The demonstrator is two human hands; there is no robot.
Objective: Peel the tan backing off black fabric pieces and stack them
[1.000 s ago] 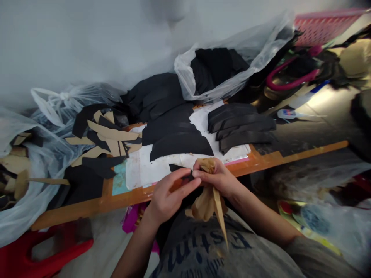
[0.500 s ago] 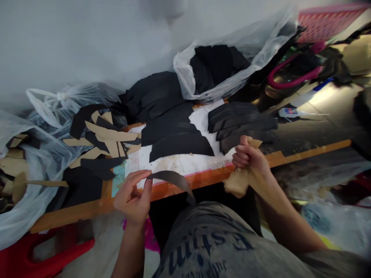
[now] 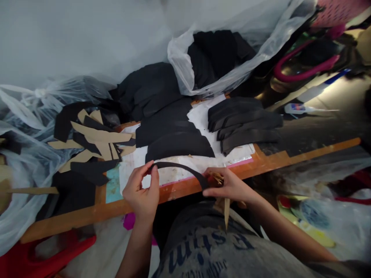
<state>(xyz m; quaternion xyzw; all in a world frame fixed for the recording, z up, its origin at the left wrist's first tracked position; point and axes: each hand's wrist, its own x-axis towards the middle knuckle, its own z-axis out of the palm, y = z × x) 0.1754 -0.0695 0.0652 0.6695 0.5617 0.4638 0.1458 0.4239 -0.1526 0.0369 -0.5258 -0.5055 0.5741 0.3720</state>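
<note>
Strip [image 3: 185,167], one: black, narrow, smooth-faced, bowed upward in a shallow arch, its right end broader. Located above the front edge of the bench [image 3: 174,193], before a stack of black panels [image 3: 179,146]. Left end pinched between thumb and fingers of the person's left hand [image 3: 142,191]; right end gripped by the right hand [image 3: 228,186], which also clasps crumpled tan backing [image 3: 227,212].

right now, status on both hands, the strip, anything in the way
Left hand pinching one end of curved black strip. Right hand at its other end, clutching tan scrap. Stacked black pieces just beyond; nothing visibly blocking strip.
</note>
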